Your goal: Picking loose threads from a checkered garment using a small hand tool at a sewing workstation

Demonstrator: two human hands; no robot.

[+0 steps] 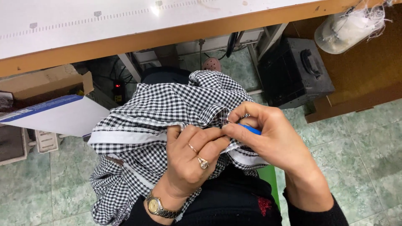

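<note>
**Checked cloth worked over the lap, below the bench**

Green tiled floor (356, 142) spreads beneath a white-topped bench (125, 21). Black-and-white checked fabric (167, 109) lies bunched on the lap. The left hand (192, 157) pinches its seam; the right hand (268, 134) pinches a blue tool (252, 129), possibly a seam ripper, mostly hidden by fingers. Cardboard box (46, 83) left, black case (293, 71) right.

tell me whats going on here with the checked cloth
A person sits by a sewing table with a black-and-white checked garment bunched on their lap. The left hand, wearing rings and a wristwatch, pinches the fabric at a seam. The right hand holds a small blue-handled tool against that same spot; its tip is hidden. A cardboard box sits on the floor to the left.
</note>
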